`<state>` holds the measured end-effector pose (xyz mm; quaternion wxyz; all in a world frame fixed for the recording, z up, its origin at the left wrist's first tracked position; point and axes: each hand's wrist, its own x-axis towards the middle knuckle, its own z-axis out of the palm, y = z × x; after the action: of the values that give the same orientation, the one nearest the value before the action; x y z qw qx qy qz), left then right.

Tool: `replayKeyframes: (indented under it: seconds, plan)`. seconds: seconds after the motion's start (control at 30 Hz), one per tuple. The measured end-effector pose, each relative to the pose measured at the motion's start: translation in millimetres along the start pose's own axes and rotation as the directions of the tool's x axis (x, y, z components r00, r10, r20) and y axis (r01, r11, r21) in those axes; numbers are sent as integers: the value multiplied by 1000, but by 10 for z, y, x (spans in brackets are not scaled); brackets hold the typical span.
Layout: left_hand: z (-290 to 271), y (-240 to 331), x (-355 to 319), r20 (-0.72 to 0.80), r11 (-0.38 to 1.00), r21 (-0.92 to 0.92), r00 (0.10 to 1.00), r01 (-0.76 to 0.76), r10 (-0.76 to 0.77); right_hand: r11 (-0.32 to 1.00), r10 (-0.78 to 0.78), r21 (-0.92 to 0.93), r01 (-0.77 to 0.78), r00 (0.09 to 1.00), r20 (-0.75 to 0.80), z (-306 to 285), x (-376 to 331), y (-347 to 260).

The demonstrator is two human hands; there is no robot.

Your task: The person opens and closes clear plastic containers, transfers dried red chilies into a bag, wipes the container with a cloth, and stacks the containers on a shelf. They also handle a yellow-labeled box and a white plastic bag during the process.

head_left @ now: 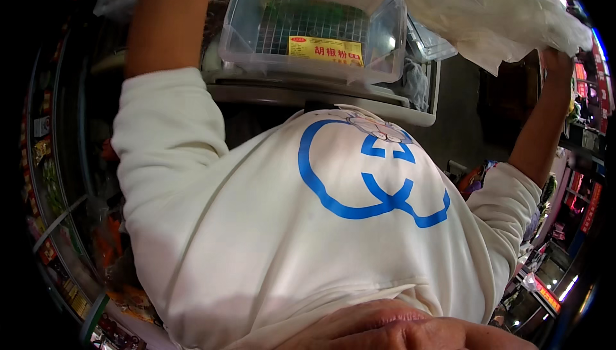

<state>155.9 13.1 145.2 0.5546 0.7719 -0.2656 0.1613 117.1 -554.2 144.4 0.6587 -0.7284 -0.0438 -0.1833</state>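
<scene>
My left forearm (170, 23) reaches up past the top edge, so my left hand is out of view. At the upper right, my right hand (557, 61) is raised against a large crumpled translucent plastic bag (475, 10) and appears to grip it. The bag covers most of the fingers. Between my arms stands a clear plastic bin (256, 64) with a grid-patterned bottom. A yellow and red label (325, 51) shows low on its near side. Neither visible arm touches the bin.
A second clear container (431, 43) sits right of the bin, above a thin bunched plastic bag (417, 85). Both are by the pale counter edge (410, 116) before my body. Shelves of packaged goods (48, 177) line the left; lit stalls stand at right.
</scene>
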Motion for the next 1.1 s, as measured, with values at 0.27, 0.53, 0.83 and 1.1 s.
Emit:
replayKeyframes:
  seconds: [0.27, 0.53, 0.83, 1.1]
  plan:
    - [148, -194, 25, -164, 978, -111, 967, 176, -193, 997, 16, 77, -16, 1000, 4, 252, -62, 4]
    - [416, -694, 100, -81, 764, -638, 977, 100, -196, 985, 24, 173, -25, 1000, 13, 390, -171, -219]
    - [1395, -605, -814, 524, 888, -137, 792, 439, -312, 900, 41, 421, -114, 983, 178, 1052, -431, -892]
    - [1872, -84, -763, 225, 972, 212, 973, -104, 55, 762, -2, 608, -224, 938, 348, 1834, -527, -1481]
